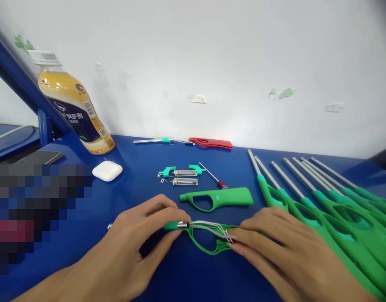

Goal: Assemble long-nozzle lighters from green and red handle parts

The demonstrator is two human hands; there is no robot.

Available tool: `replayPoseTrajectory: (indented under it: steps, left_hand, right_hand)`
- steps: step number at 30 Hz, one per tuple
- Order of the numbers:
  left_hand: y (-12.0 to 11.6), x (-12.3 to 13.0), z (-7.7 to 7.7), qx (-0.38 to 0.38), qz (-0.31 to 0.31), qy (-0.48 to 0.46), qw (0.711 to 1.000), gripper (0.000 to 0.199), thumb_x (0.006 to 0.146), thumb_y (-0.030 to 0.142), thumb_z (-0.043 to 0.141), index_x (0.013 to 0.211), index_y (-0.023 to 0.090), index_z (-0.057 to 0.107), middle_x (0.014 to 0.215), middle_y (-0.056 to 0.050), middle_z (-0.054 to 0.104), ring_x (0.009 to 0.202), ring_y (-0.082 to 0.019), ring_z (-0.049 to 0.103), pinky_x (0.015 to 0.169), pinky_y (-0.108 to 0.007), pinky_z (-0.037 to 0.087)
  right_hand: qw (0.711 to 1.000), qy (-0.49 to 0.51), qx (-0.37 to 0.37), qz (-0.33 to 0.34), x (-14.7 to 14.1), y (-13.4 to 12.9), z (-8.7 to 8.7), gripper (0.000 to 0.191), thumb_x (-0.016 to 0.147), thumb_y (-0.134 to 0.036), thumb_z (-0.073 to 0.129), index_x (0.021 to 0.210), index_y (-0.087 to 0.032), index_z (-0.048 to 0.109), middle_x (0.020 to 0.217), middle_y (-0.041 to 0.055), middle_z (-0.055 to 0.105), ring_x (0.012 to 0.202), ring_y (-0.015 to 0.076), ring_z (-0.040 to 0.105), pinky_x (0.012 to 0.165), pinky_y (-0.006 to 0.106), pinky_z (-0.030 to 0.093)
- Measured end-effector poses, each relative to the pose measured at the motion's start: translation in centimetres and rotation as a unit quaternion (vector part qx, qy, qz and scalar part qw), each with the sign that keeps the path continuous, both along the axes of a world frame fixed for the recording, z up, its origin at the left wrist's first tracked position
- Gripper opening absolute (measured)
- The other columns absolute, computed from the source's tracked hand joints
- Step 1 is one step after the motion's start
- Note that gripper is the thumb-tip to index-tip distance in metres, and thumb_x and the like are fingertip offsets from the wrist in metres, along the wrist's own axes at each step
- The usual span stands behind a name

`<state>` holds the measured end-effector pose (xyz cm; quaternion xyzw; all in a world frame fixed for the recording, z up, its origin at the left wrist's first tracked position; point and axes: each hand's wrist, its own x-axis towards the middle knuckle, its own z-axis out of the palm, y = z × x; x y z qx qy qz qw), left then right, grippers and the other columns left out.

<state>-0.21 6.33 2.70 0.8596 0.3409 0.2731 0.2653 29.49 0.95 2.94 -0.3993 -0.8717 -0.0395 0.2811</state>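
Note:
An opened green lighter shell half (208,250) lies before me on the blue table, its inside facing up. My left hand (145,239) pinches the lighter's metal tube (181,225) at the teal collar, by the shell's left end. Thin pale wires (208,225) run from there over the trigger opening to a small black part (222,238). The fingers of my right hand (275,243) close on the shell's right part and the wire ends; the fingertips partly hide what they grip. Just beyond lies another green shell half (233,197), outside up.
Clear fuel tanks (185,181), teal triggers (169,171) and a red-handled screwdriver (222,184) lie farther back. A red lighter shell (212,143) rests by the wall. Several assembled green lighters (331,205) fill the right side. At left are a white case (107,170) and a drink bottle (75,107).

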Motion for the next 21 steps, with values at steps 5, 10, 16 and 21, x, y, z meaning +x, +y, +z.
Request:
replayPoseTrajectory:
  steps: [5,10,16,21]
  left_hand:
    - [0.11,0.00,-0.10,0.027,0.009,-0.007,1.000,0.040,0.109,0.018,0.059,0.139,0.043,0.065,0.115,0.009,0.072,0.096,-0.005,0.074,0.087,-0.012,0.055]
    - [0.18,-0.29,-0.41,0.044,0.011,-0.012,0.999,0.043,0.109,0.016,0.058,0.142,0.042,0.065,0.109,0.008,0.069,0.088,-0.004,0.071,0.082,-0.011,0.054]
    - [0.31,-0.36,-0.64,0.049,0.007,-0.018,0.999,0.043,0.108,0.012,0.057,0.140,0.040,0.065,0.111,0.007,0.066,0.089,-0.004,0.070,0.081,-0.010,0.054]
    - [0.37,-0.40,-0.54,0.058,-0.004,0.001,0.998,0.044,0.110,0.012,0.054,0.142,0.041,0.063,0.112,0.005,0.066,0.089,-0.006,0.071,0.081,-0.013,0.056]
  right_hand:
    - [1.000,-0.010,-0.001,0.003,0.10,-0.08,0.06,0.020,0.114,-0.022,0.057,0.117,-0.028,0.075,0.101,-0.0084,0.080,0.092,0.0067,0.076,0.098,0.022,0.048]
    - [0.999,0.000,0.034,-0.003,-0.58,0.35,0.43,0.029,0.116,-0.025,0.051,0.102,-0.027,0.076,0.092,-0.0087,0.080,0.083,0.0066,0.077,0.092,0.022,0.049]
    - [0.999,0.000,0.045,-0.009,-0.53,0.36,0.31,0.030,0.117,-0.029,0.050,0.103,-0.028,0.076,0.094,-0.0090,0.081,0.083,0.0078,0.077,0.094,0.024,0.048]
    - [0.999,-0.006,0.042,-0.001,-0.46,0.27,0.28,0.030,0.117,-0.029,0.050,0.101,-0.028,0.075,0.093,-0.0100,0.080,0.083,0.0070,0.077,0.095,0.022,0.048]
